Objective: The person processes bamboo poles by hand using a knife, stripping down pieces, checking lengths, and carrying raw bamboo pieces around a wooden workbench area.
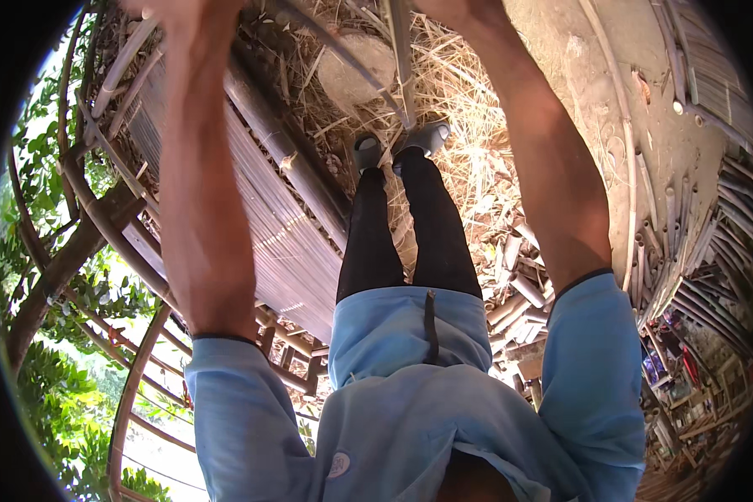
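1. Head view: earthen ground point(560, 50) under everything, leafy foliage point(54, 402) beyond a bent-pole frame on the left.
2. Corrugated panel point(284, 238) slopes along the left of the legs, thick dark pole point(289, 159) running beside its edge.
3. Stack of poles point(732, 243) far right, well apart from both hands. Loose cut lengths point(523, 284) lie nearer, just right of the legs.
4. Person stands in blue top point(410, 410) and dark trousers point(443, 226), both arms stretched forward to the upper rim.
5. Straw point(468, 92) spread around the feet and beyond.
6. Work pieces: dark strip point(343, 54) and pale strip point(401, 58), between the forearms. Lower ends come together at the shoes; upper ends are out of frame. Can't tell if they're one split length or two separate ones.
7. Progress, my read: partway through handling the strips. They already reach down to foot level, but are not laid aside. What remains at the upper ends can't be judged.
8. Round flat block point(357, 71) on the straw, partly behind the dark strip.
9. Left hand point(194, 10) blurred and cropped, right hand point(453, 8) mostly cropped. Finger spread and grip: can't tell for either.
10. Grey shoes point(427, 139) right by the strips' lower ends.
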`<action>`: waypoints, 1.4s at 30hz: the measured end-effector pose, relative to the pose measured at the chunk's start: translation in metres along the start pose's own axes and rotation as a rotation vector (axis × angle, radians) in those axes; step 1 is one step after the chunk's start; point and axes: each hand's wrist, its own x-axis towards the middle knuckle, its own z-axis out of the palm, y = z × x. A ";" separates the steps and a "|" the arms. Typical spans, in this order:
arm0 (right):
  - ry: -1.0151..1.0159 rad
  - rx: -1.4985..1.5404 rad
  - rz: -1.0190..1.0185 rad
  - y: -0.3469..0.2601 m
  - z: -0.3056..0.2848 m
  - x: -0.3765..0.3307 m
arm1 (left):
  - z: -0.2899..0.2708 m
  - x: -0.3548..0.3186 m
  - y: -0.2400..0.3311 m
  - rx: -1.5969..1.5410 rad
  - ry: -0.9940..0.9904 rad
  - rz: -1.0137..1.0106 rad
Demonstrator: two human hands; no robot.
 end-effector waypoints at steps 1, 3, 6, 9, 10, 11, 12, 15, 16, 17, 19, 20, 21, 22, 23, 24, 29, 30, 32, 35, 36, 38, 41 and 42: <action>0.026 0.056 -0.100 0.016 -0.012 0.005 | -0.029 0.007 -0.005 -0.017 0.038 -0.141; 0.092 -0.061 -0.001 0.008 -0.066 0.002 | -0.031 -0.031 0.001 0.085 0.350 -0.011; 0.058 -0.075 0.161 -0.020 -0.079 -0.009 | -0.064 -0.058 0.015 0.145 0.440 0.033; 0.117 0.128 -0.034 0.010 -0.061 -0.010 | -0.031 -0.047 0.011 0.046 0.314 0.000; 0.028 0.142 0.040 0.008 -0.038 -0.009 | -0.018 -0.050 0.014 -0.015 0.191 -0.024; -0.066 0.156 0.110 0.002 -0.016 -0.008 | 0.033 -0.061 0.021 -0.005 0.108 -0.024; -0.029 -0.146 -0.136 0.012 -0.008 -0.003 | 0.072 -0.071 0.023 0.007 0.028 -0.018; -0.093 0.077 0.130 0.003 -0.003 -0.001 | 0.031 -0.080 0.029 -0.066 0.049 -0.012; 0.029 0.066 0.013 0.018 -0.028 0.006 | -0.008 -0.084 0.034 -0.059 0.044 0.026; 0.126 0.057 -0.036 0.030 -0.054 0.009 | -0.057 -0.091 0.036 -0.266 -0.092 0.005; 0.275 -0.142 0.035 0.017 -0.123 0.010 | -0.090 -0.125 0.059 0.106 0.343 0.035; 0.333 -0.183 0.155 -0.024 -0.131 0.002 | -0.133 -0.148 0.066 0.129 0.516 0.035; 0.490 -0.209 0.095 0.007 -0.170 0.004 | -0.174 -0.170 0.072 0.156 0.684 0.033; 0.590 -0.255 0.096 0.005 -0.169 -0.002 | -0.169 -0.187 0.079 0.135 0.609 0.098; 0.633 -0.188 0.121 0.007 -0.167 -0.005 | -0.168 -0.185 0.077 0.210 0.618 0.092; 0.540 -0.162 0.106 0.013 -0.162 -0.004 | -0.169 -0.172 0.065 0.146 0.529 0.088; 0.065 -0.038 0.141 -0.002 -0.007 0.005 | 0.001 -0.047 0.012 0.295 0.173 0.001; 0.014 -0.035 0.139 0.001 0.010 0.008 | 0.016 -0.028 -0.007 0.103 0.061 -0.021; -0.031 -0.032 0.161 0.012 0.023 0.009 | 0.078 -0.013 -0.003 0.289 0.133 -0.028; -0.025 -0.083 0.088 0.020 0.030 0.012 | 0.092 -0.014 0.003 0.300 0.187 0.045; 0.004 -0.200 0.063 0.020 0.029 0.012 | 0.084 -0.015 0.003 0.384 0.157 0.108; 0.012 -0.337 0.031 0.024 0.024 0.014 | 0.077 -0.011 -0.003 0.457 0.130 0.174; -0.026 0.028 0.146 0.043 0.011 0.015 | 0.072 -0.007 -0.009 0.240 0.328 0.095; 0.044 0.205 0.166 0.050 0.006 0.015 | 0.073 -0.007 -0.010 0.181 0.379 0.036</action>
